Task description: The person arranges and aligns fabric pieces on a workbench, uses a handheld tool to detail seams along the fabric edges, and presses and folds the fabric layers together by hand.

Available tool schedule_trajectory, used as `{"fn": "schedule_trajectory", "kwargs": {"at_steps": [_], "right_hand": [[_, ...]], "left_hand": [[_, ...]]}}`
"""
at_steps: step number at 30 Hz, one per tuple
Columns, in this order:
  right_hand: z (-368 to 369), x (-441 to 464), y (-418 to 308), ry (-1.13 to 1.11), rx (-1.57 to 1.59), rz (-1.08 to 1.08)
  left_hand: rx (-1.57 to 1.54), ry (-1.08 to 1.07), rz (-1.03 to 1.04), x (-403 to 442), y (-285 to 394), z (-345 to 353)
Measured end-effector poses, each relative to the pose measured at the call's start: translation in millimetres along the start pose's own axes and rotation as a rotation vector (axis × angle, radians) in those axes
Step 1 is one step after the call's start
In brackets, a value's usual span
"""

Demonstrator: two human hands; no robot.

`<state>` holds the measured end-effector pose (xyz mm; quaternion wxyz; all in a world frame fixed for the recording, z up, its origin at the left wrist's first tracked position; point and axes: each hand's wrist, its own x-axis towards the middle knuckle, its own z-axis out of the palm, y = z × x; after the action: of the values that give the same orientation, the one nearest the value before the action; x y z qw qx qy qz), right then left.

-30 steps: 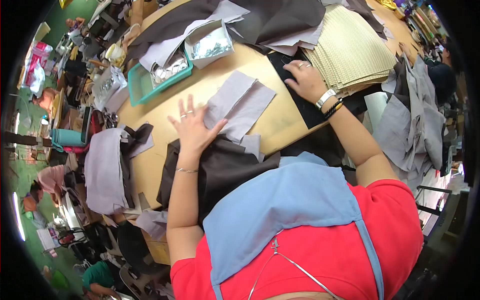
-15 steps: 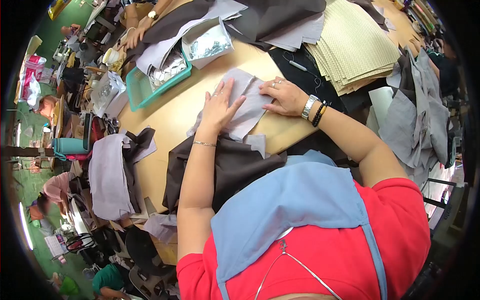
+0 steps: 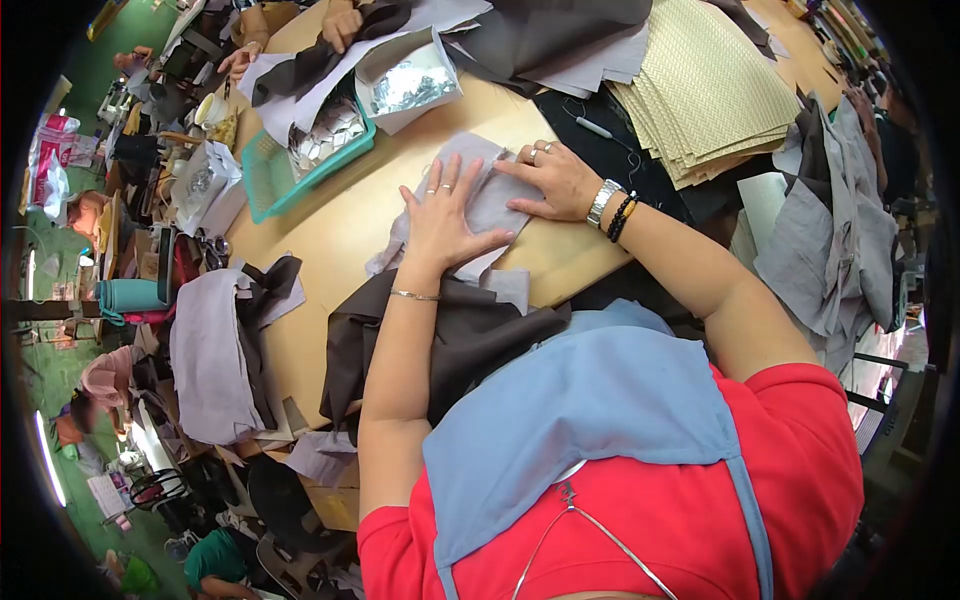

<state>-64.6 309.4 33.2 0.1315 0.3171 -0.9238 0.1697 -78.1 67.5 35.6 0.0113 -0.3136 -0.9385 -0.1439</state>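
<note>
A light grey-lilac cloth piece [image 3: 468, 165] lies on the wooden table in front of me, with a raised fold running across it. My left hand [image 3: 442, 222] rests flat on the cloth, its fingers spread. At the cloth's right edge, my right hand [image 3: 562, 182] touches the fold with its index finger; the thumb lies apart from it, and the other fingers are bent. Dark brown fabric [image 3: 470, 325] hangs over the table's near edge under my left forearm. A small pale cloth piece [image 3: 508, 290] sits between the two.
A teal basket [image 3: 262, 205] of small pale pieces and a white box [image 3: 408, 88] stand at the back left. Yellowish textured sheets [image 3: 705, 95] are stacked at right, near a pen-like tool [image 3: 594, 127]. Folded lilac cloth [image 3: 212, 350] lies left. A co-worker's hand [image 3: 342, 25] touches dark fabric.
My left hand has spread its fingers wider on the cloth. My right hand has shifted slightly left and up along the fold. Across the table, the co-worker's hands have moved apart, shifting dark fabric.
</note>
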Motion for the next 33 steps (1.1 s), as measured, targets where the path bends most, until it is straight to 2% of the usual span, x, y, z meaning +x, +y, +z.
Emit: {"fn": "schedule_trajectory", "kwargs": {"at_steps": [20,33], "right_hand": [[-0.5,0.9,-1.1,0.071,0.044,-0.003],[0.5,0.5,-0.5,0.040,0.047,0.014]], "left_hand": [[-0.003,0.021,0.060,-1.1,0.2,-0.9],[-0.009,0.027,0.051,-0.6,2.2,-0.7]]}}
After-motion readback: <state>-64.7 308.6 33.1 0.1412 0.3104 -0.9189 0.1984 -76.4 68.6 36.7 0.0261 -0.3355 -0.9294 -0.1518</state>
